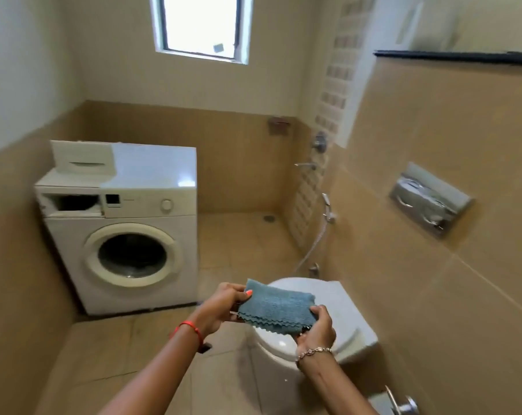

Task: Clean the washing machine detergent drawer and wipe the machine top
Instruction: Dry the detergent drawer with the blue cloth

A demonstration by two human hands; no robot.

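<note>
Now both hands, L hand [220, 307] & R hand [319, 326], gripping folded blue cloth [276, 308], drawer [83, 158] atop washer [122, 226]

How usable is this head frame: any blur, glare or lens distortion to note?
Head view: the window is blown out white; glare patch on the washing machine top; wide-angle bending curves the walls; soft overall, blurrier towards the left edge; the blue cloth in both hands stays readable.

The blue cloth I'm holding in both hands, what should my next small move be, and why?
Probably step toward the washing machine and bring the blue cloth to its top. The left hand and right hand hold it folded over the toilet, apart from the machine. The detergent drawer sits on top, its slot open.
</note>
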